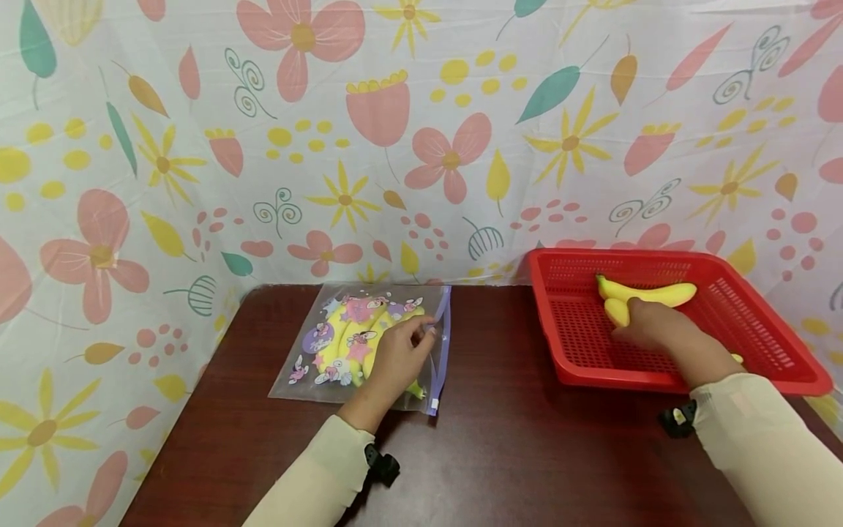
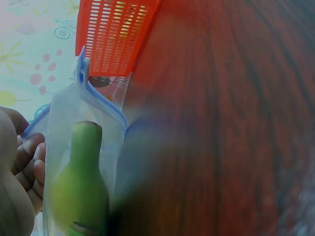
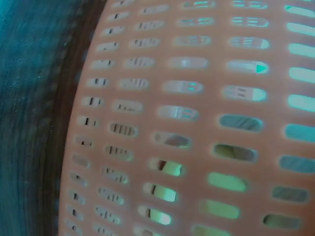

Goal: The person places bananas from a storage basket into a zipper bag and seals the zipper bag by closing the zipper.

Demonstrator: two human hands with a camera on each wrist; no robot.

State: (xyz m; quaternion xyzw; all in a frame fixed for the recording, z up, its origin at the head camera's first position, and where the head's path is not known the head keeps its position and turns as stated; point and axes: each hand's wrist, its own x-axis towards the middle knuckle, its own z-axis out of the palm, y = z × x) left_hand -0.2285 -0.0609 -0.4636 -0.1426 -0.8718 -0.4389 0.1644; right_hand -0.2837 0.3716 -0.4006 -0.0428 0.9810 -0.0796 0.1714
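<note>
A clear zip bag (image 1: 296,373) with cartoon prints and a purple slider edge lies on the table at left, yellow bananas (image 1: 369,340) inside it. My left hand (image 1: 395,359) is over the bag's right part, thumb and fingers pinching the edge of its mouth. Seen from the left wrist, the mouth stands apart above a banana's green stem end (image 2: 88,167). Over at right, my right hand (image 1: 658,329) reaches into a red basket (image 1: 549,322) and grips a banana (image 1: 616,312); its fingertips are mostly hidden. Another banana (image 1: 675,294) lies just behind.
The basket's slotted wall (image 3: 204,130) fills most of the right wrist view. A small yellow tip (image 1: 737,359) shows beside the right forearm in the basket. Dark wooden table (image 1: 500,439) lies between bag and basket; a flower-printed cloth (image 1: 421,183) rises behind.
</note>
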